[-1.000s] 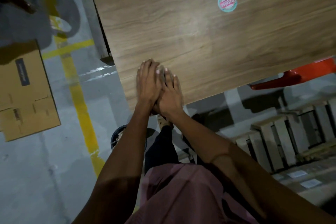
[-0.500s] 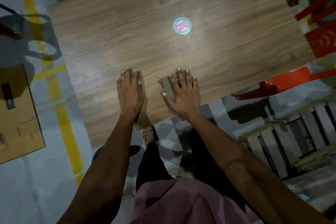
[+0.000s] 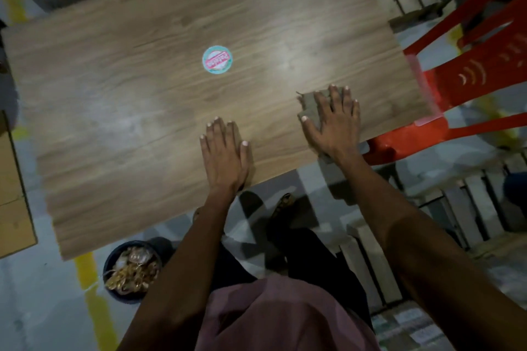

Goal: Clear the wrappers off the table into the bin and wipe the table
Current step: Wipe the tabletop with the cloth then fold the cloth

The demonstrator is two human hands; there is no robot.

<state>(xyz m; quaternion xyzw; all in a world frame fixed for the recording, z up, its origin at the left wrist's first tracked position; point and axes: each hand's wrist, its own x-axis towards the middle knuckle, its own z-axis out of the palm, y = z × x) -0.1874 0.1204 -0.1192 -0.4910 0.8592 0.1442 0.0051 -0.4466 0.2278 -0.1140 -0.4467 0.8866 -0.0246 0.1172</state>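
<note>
The wooden table (image 3: 142,128) fills the upper part of the head view. My right hand (image 3: 333,122) lies flat with straight fingers on a small grey-brown cloth (image 3: 309,107) near the table's front right edge. To its left, my left hand (image 3: 225,154) rests palm down on the bare wood by the front edge. A round teal and red sticker (image 3: 217,59) sits in the middle of the table. On the floor below the front left corner stands a dark round bin (image 3: 132,271) holding shiny gold wrappers.
A red plastic chair (image 3: 467,77) stands against the table's right edge. A cardboard box (image 3: 11,199) lies on the floor at the left. Yellow floor lines (image 3: 94,302) run beside the bin. My legs and feet are under the front edge.
My hands, stacked together a second ago, have parted. The right hand has slid the cloth to the right along the front edge. The left hand stays flat on the wood.
</note>
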